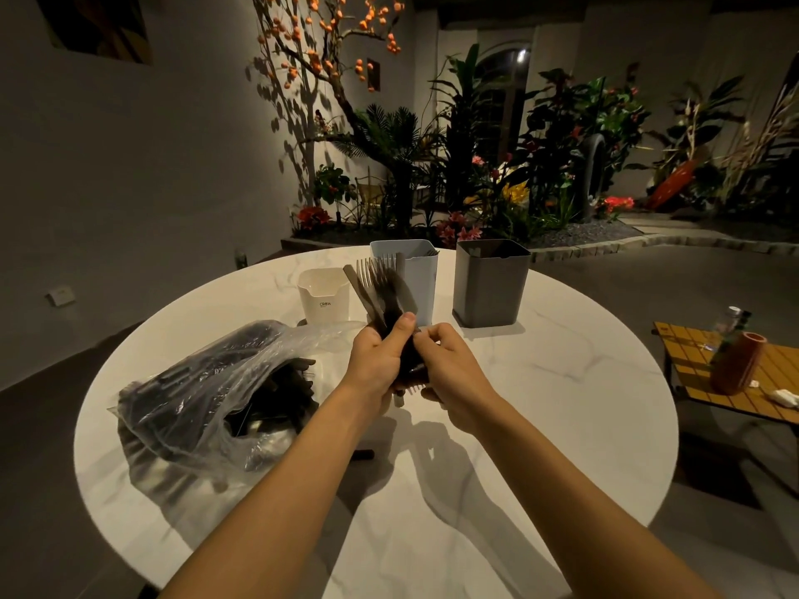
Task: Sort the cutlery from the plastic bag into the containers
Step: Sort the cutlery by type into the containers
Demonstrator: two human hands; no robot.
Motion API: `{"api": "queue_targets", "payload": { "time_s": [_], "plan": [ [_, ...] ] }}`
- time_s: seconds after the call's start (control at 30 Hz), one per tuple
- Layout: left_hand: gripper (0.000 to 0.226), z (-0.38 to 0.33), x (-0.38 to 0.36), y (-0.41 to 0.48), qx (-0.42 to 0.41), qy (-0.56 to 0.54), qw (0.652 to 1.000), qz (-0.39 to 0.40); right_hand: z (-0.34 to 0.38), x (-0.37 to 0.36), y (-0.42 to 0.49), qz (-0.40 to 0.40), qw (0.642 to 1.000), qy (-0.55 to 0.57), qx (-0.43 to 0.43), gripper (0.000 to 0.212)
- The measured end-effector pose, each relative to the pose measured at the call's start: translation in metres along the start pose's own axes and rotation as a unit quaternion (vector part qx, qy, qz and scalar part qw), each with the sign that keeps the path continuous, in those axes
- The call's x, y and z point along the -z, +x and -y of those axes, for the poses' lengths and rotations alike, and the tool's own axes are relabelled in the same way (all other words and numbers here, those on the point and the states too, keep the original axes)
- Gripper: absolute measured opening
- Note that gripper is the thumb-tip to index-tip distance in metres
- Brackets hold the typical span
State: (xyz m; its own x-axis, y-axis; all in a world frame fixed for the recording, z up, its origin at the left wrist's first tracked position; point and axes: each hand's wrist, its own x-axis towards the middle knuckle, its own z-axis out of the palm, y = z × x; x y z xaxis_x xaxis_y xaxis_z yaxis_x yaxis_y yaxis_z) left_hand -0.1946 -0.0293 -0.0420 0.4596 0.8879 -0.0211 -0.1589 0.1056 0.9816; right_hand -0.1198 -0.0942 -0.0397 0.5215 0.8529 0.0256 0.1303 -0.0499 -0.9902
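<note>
My left hand (pixel 375 361) grips a bundle of dark plastic cutlery (pixel 380 291) upright over the middle of the round white table (pixel 540 408); forks and a knife fan out above my thumb. My right hand (pixel 449 365) pinches a piece in the same bundle from the right side. A clear plastic bag (pixel 207 391) holding several more dark pieces lies to the left. Behind the hands stand three containers: a small white one (pixel 322 296), a pale blue one (pixel 421 274) with some cutlery inside, and a dark grey one (pixel 490 283).
A loose dark piece (pixel 362 454) lies on the table beneath my left forearm. A low yellow side table (pixel 700 369) with a terracotta cup (pixel 737 365) and a bottle stands at right. A planted bed runs along the back wall.
</note>
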Motion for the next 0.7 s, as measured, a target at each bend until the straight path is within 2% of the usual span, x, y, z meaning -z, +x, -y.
{"api": "queue_targets", "payload": {
  "time_s": [0.27, 0.4, 0.53, 0.7],
  "plan": [
    [0.034, -0.006, -0.002, 0.001, 0.008, -0.011, 1.000, 0.001, 0.005, 0.009, 0.001, -0.021, 0.999, -0.043, 0.014, 0.016],
    [0.033, -0.012, -0.005, -0.001, 0.017, -0.043, 0.999, -0.003, 0.011, 0.017, -0.004, -0.068, 0.996, -0.048, 0.024, 0.017],
    [0.041, -0.016, -0.011, 0.003, 0.020, -0.021, 1.000, 0.003, 0.019, 0.023, -0.006, -0.100, 0.991, -0.069, 0.058, 0.014],
    [0.029, -0.021, -0.020, 0.010, 0.012, -0.073, 0.997, 0.033, 0.028, 0.049, 0.004, -0.151, 0.982, -0.076, 0.079, 0.009]
  ]
}}
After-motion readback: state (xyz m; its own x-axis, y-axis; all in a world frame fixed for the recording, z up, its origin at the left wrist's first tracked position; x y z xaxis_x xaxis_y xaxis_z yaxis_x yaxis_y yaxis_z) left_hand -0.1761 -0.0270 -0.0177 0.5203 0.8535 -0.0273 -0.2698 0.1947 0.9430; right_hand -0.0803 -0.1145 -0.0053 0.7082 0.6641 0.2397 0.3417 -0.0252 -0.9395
